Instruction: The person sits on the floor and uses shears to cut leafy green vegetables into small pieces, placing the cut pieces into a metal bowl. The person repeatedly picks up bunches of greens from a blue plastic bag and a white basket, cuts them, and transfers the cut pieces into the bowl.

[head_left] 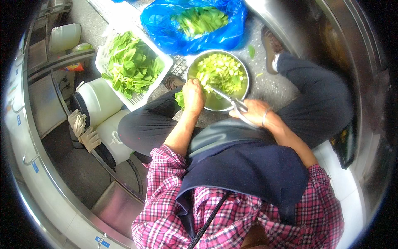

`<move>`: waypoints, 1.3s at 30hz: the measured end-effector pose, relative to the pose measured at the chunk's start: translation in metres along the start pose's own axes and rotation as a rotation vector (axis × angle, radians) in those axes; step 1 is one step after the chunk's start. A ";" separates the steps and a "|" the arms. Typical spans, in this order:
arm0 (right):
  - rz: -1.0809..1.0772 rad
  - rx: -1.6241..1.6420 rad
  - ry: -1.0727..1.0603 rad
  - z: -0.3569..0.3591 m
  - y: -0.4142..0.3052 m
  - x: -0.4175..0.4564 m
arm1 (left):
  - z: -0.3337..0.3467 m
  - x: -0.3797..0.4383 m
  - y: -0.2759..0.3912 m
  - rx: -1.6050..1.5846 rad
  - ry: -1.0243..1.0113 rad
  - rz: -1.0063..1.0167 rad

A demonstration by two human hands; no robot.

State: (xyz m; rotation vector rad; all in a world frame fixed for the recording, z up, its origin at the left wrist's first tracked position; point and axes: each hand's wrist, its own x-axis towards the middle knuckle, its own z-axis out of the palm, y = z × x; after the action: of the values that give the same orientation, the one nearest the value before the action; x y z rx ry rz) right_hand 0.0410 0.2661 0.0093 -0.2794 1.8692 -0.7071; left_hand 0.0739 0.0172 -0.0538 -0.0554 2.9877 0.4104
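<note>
My left hand (194,96) grips a bunch of leafy greens (179,99) at the near left rim of a round metal bowl (247,90). The leaves stick out on the left of that hand. Scissors (238,107) with pale handles are held in my right hand (256,112), their blades reaching over the bowl towards the left hand. Cut pieces of green stems and leaves (220,70) lie in the bowl. Whether the blades are closed on a stem is too small to tell.
A white plastic basket (168,63) of whole leafy greens (132,63) stands left of the bowl. Beyond the bowl, a blue plastic bag (158,34) holds more greens (202,21). White plastic jugs (101,96) and work gloves (84,130) are at the left. A loose leaf (251,51) lies on the floor.
</note>
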 end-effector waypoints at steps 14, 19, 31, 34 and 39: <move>0.043 0.001 -0.105 0.001 0.000 0.009 | 0.006 -0.003 0.004 -0.051 -0.064 0.022; 0.007 -0.066 0.017 0.007 0.008 0.012 | 0.014 -0.007 0.000 -0.026 -0.082 -0.005; 0.098 0.085 0.129 0.001 0.005 0.010 | 0.009 -0.003 0.001 -0.260 -0.060 -0.203; 0.155 0.235 0.205 0.006 0.019 0.023 | 0.004 0.006 -0.017 -0.920 -0.090 -0.670; 0.127 0.479 0.274 0.005 0.022 0.031 | -0.029 0.036 -0.103 -1.338 0.244 -1.013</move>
State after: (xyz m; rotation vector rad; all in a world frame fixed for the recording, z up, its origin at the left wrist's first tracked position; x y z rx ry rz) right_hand 0.0362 0.2670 -0.0287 0.2536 1.8822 -1.1178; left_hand 0.0400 -0.0903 -0.0580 -1.6079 1.8150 2.0449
